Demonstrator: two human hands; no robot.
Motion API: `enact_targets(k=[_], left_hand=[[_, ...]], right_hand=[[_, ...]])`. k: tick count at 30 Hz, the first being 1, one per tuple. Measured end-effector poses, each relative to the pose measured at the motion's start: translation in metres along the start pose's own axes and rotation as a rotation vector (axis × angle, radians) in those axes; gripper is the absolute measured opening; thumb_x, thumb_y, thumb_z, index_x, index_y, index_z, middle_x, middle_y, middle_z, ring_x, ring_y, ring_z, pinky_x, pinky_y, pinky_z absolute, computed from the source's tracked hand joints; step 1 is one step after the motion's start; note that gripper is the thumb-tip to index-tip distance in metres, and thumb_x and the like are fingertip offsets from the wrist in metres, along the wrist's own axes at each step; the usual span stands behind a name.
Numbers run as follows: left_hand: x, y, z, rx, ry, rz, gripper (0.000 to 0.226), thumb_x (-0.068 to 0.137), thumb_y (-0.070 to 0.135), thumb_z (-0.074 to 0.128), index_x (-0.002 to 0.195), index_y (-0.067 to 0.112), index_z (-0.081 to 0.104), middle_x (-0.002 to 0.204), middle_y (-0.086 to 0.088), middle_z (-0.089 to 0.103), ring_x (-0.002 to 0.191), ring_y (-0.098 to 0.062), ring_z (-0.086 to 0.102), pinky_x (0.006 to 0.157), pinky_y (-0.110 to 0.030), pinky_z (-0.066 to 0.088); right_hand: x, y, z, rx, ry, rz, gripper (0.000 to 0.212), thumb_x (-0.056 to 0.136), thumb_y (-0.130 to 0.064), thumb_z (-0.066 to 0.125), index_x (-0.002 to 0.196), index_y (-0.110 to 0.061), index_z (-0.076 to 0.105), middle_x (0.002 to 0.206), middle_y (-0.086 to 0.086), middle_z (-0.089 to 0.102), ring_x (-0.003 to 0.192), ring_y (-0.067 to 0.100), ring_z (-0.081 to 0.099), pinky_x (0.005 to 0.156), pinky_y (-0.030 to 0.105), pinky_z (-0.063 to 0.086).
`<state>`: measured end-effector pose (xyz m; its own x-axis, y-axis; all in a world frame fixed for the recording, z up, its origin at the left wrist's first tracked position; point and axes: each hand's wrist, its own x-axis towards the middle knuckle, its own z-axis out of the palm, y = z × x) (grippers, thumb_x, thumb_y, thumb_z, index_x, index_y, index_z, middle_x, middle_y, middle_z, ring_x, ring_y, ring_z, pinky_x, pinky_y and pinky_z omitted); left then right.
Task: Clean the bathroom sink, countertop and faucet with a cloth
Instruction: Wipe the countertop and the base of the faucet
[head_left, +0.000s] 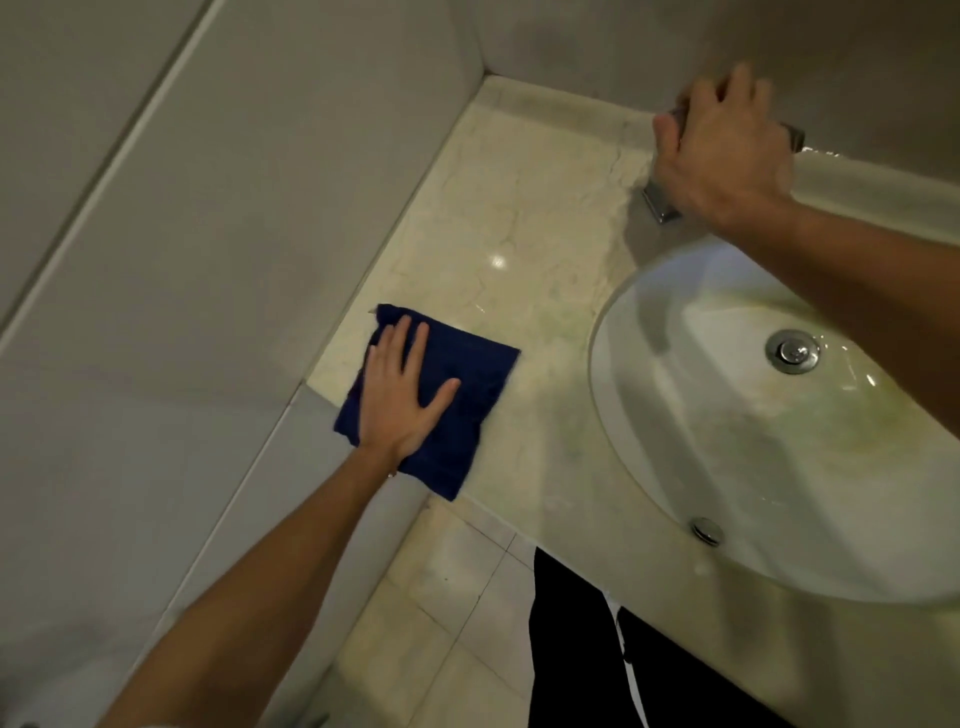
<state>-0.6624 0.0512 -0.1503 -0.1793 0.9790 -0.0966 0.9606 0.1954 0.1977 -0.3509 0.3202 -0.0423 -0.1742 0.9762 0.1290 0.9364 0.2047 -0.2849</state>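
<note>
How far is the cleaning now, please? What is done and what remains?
Done: nothing shows clearly as finished. In hand: the left hand presses the blue cloth flat on the countertop, while the right hand holds the faucet. Left: the sink shows yellowish stains.

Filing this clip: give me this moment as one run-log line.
left hand flat on blue cloth, countertop | right hand gripping faucet | sink untouched
</note>
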Motion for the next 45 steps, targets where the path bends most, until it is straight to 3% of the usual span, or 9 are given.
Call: enact_targets(k=[8,13,20,24,28,32,38,45], left_hand=[[-0.078,0.171,0.034,0.032,-0.097,-0.02,0.091,0.096,0.077,0.022,0.165,0.021,0.007,0.173,-0.005,0.0,0.159,-0.027,-0.005,0.128,-0.049,0.004],[-0.107,0.242,0.052,-0.005,-0.124,-0.01,0.085,0.098,0.072,0.032,0.165,0.024,0.01,0.173,-0.001,0.0,0.159,-0.024,-0.008,0.128,-0.044,-0.003],[-0.102,0.209,0.044,-0.124,-0.099,-0.046,0.082,0.099,0.067,0.037,0.165,0.028,0.007,0.172,0.007,-0.001,0.158,-0.015,-0.01,0.129,-0.04,-0.002],[-0.078,0.123,0.03,-0.128,0.003,-0.137,0.081,0.098,0.059,0.047,0.164,0.023,0.017,0.172,0.002,0.011,0.159,-0.022,0.006,0.129,-0.045,0.007],[-0.047,0.058,0.009,-0.085,-0.074,-0.03,0.083,0.096,0.058,0.043,0.164,0.021,0.014,0.171,0.002,0.01,0.159,-0.022,0.005,0.127,-0.053,0.013],[-0.045,0.084,0.017,-0.031,-0.113,-0.117,0.1,0.093,0.08,0.028,0.164,0.015,0.0,0.173,-0.001,-0.004,0.159,-0.023,-0.009,0.128,-0.044,-0.005],[0.007,0.105,0.019,0.039,-0.07,-0.206,0.103,0.092,0.085,0.017,0.164,0.014,0.0,0.172,-0.007,-0.002,0.159,-0.028,-0.002,0.129,-0.049,0.004],[0.162,0.153,0.012,0.016,-0.02,-0.156,0.103,0.091,0.085,0.018,0.164,0.014,-0.001,0.172,-0.009,0.0,0.158,-0.032,0.001,0.128,-0.05,0.0]], right_hand=[[-0.002,0.001,-0.001,-0.046,0.025,-0.019,0.055,0.106,-0.041,0.032,0.131,0.004,0.05,0.132,0.03,0.047,0.121,0.047,0.045,0.095,0.058,0.045],[-0.003,-0.001,-0.001,-0.051,0.02,-0.01,0.052,0.106,-0.041,0.033,0.131,0.002,0.049,0.131,0.029,0.047,0.121,0.046,0.045,0.094,0.057,0.044],[-0.003,0.002,-0.005,0.004,-0.002,-0.019,0.05,0.105,-0.042,0.035,0.132,-0.003,0.051,0.132,0.028,0.045,0.124,0.045,0.044,0.093,0.055,0.044],[-0.004,0.001,-0.004,-0.015,-0.006,-0.006,0.049,0.105,-0.041,0.035,0.132,-0.003,0.052,0.13,0.028,0.047,0.122,0.045,0.045,0.093,0.054,0.044],[-0.002,0.001,-0.003,-0.043,-0.014,0.015,0.05,0.105,-0.043,0.033,0.128,-0.003,0.053,0.126,0.026,0.049,0.117,0.045,0.048,0.092,0.056,0.049],[-0.001,0.001,0.0,-0.058,0.004,0.017,0.049,0.104,-0.041,0.034,0.125,-0.002,0.055,0.123,0.026,0.051,0.113,0.044,0.05,0.089,0.055,0.048],[-0.003,0.003,0.004,-0.054,-0.003,0.024,0.046,0.107,-0.04,0.032,0.131,-0.006,0.052,0.121,0.024,0.052,0.11,0.041,0.052,0.086,0.052,0.048],[-0.004,-0.001,0.002,-0.097,0.007,0.047,0.041,0.107,-0.041,0.032,0.126,-0.01,0.052,0.116,0.019,0.054,0.105,0.035,0.054,0.077,0.044,0.052]])
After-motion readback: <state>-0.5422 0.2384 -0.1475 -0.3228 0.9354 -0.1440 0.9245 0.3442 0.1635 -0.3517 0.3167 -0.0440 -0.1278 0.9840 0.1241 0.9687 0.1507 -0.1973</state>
